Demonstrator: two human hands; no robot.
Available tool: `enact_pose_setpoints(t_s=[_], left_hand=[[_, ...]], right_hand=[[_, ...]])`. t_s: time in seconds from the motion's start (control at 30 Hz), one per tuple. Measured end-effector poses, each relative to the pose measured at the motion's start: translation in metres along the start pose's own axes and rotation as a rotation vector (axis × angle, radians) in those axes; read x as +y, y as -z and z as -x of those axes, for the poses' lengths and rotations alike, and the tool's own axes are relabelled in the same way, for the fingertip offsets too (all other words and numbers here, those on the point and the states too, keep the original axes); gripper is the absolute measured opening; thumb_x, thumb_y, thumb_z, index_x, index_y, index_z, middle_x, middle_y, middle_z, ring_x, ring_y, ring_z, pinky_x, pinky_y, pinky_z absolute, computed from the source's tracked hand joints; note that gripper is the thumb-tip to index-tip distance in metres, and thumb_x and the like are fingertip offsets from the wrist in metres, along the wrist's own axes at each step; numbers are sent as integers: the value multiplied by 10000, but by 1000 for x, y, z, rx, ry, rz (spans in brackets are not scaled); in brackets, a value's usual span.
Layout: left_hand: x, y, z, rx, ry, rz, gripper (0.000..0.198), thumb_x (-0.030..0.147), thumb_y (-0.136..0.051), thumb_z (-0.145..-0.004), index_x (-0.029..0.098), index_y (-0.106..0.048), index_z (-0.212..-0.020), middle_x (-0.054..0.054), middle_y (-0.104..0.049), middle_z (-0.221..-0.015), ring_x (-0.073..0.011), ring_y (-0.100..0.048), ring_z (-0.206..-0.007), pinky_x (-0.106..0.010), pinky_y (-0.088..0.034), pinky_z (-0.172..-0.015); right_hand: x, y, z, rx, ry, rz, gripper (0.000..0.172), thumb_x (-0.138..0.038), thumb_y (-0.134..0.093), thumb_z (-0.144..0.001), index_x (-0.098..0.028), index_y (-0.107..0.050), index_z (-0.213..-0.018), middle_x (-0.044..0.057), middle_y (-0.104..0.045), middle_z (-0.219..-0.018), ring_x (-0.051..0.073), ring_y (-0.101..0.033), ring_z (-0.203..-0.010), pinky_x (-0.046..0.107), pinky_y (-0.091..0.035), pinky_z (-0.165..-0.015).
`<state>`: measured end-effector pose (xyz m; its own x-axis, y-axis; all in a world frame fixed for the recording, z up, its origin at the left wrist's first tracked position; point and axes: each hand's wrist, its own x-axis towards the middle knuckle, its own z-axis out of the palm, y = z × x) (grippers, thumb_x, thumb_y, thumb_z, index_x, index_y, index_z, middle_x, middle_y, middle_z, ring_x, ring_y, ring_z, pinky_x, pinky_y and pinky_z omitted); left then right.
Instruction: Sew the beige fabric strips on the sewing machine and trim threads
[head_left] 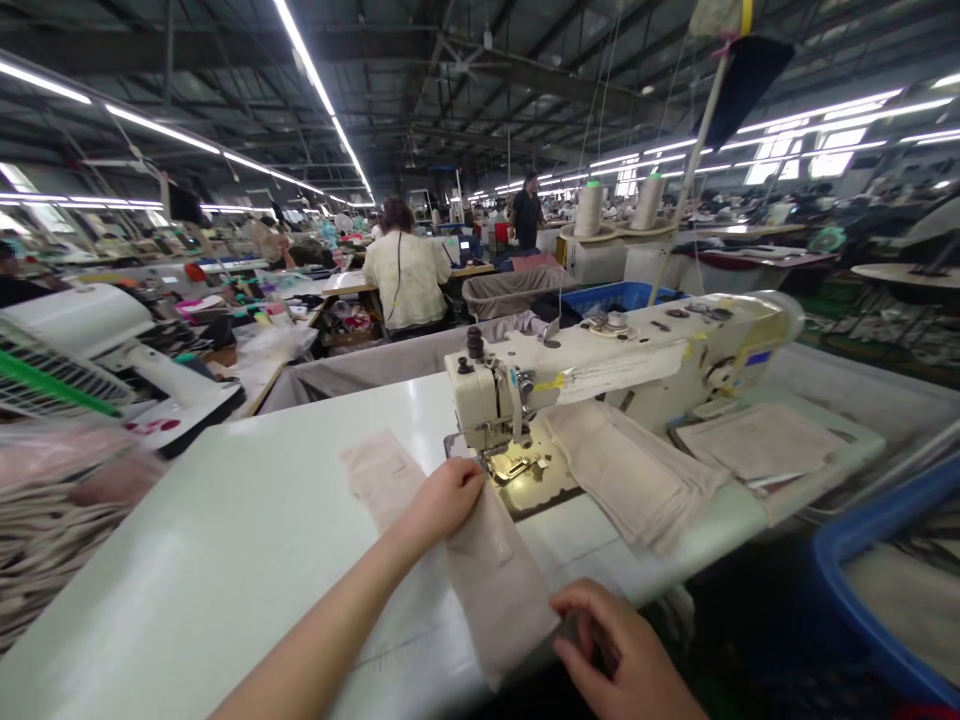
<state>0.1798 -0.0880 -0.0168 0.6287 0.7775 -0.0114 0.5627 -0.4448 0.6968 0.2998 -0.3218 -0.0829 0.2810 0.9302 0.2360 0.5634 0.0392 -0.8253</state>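
A long beige fabric piece (499, 600) with a small stitched patch lies across the sewing table, in front of the sewing machine (480, 400). My left hand (448, 497) is closed on its upper edge, fingers pressed together just left of the presser foot (514, 468). At the near right corner of the same cloth is my right hand (619, 645), its fingers curled and thumb and forefinger closing at the edge. A dark bit shows between them, too unclear to name. Another beige length (379, 470) stretches beyond my left wrist; whether it is joined is hidden.
Stacked beige pieces (630, 470) lie right of the needle, with more cloth (761, 440) farther right. A blue basket (832, 560) stands at the lower right. Folded fabric (52, 540) and a white fan (82, 325) are on the left. A seated person (405, 270) works ahead.
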Motion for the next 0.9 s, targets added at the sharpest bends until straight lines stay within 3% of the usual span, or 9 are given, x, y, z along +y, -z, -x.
enact_pose_setpoints(t_s=[0.1, 0.2, 0.43, 0.7, 0.9], left_hand=[[2, -5, -2, 35, -34, -114, 163, 109, -527, -777, 195, -588, -652, -28, -635, -735, -197, -566, -748, -287, -390, -708], [4, -7, -3, 59, -31, -188, 157, 84, -537, -759, 194, -566, -652, -28, -633, -717, -187, -562, -711, -276, -379, -660], [3, -6, -11, 64, 26, -286, 175, 122, -498, -794, 198, -560, -649, -40, -667, -712, -182, -592, -687, -266, -366, -618], [-1, -9, -18, 82, 89, -370, 210, 212, -479, -839, 201, -581, -655, -80, -709, -771, -222, -639, -726, -284, -341, -588], [-1, -7, -19, 75, 99, -379, 196, 217, -481, -829, 199, -613, -685, -84, -718, -785, -227, -649, -735, -285, -349, -586]], right_hand=[[4, 7, -5, -20, 359, 129, 208, -86, -455, -848, -204, -575, -969, 0, -615, -759, 136, -564, -631, 230, -418, -588], [5, 14, -11, -26, 526, 198, 263, -25, -400, -822, -203, -533, -962, 16, -613, -766, 156, -563, -676, 249, -391, -592], [1, 17, -16, -63, 633, 423, 309, -18, -485, -768, -189, -572, -1009, 36, -654, -844, 184, -542, -685, 291, -297, -535], [1, 10, -19, -124, 529, 513, 226, -79, -610, -701, -206, -565, -883, 8, -653, -860, 180, -539, -700, 318, -250, -526], [2, 6, -20, -93, 552, 542, 210, -77, -597, -706, -213, -556, -860, -2, -637, -819, 176, -527, -681, 327, -219, -509]])
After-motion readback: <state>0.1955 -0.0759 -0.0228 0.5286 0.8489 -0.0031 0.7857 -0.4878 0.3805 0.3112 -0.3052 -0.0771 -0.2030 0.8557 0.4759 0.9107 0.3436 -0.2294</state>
